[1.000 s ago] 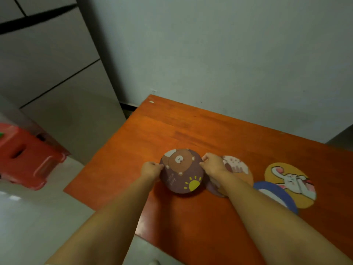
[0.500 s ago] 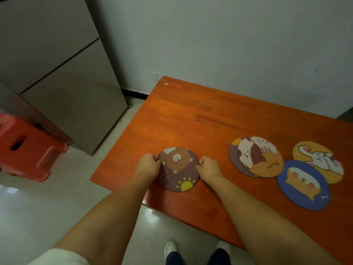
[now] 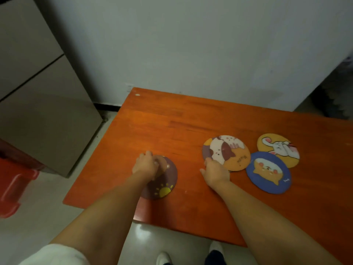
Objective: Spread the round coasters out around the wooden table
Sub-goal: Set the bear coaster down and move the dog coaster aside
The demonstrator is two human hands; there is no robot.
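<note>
A purple bear coaster [image 3: 165, 183] with a yellow sun lies flat near the left front of the wooden table [image 3: 172, 119]. My left hand [image 3: 145, 165] rests on its far left part, fingers curled over the edge. My right hand [image 3: 215, 172] has let go of it and touches the near left edge of an orange cat coaster [image 3: 232, 155], which lies on another purple coaster [image 3: 206, 153]. A blue dog coaster [image 3: 268, 174] and a yellow rabbit coaster [image 3: 278, 149] lie to the right, overlapping slightly.
A grey cabinet [image 3: 44, 96] stands left of the table, and a red plastic stool [image 3: 13, 186] is on the floor beside it. A white wall [image 3: 191, 44] runs behind the table. My shoes [image 3: 214, 249] show below the table's front edge.
The bear coaster has been set down flat. My right hand left it and moved right to the cat coaster. My left hand shifted onto the bear coaster's top.
</note>
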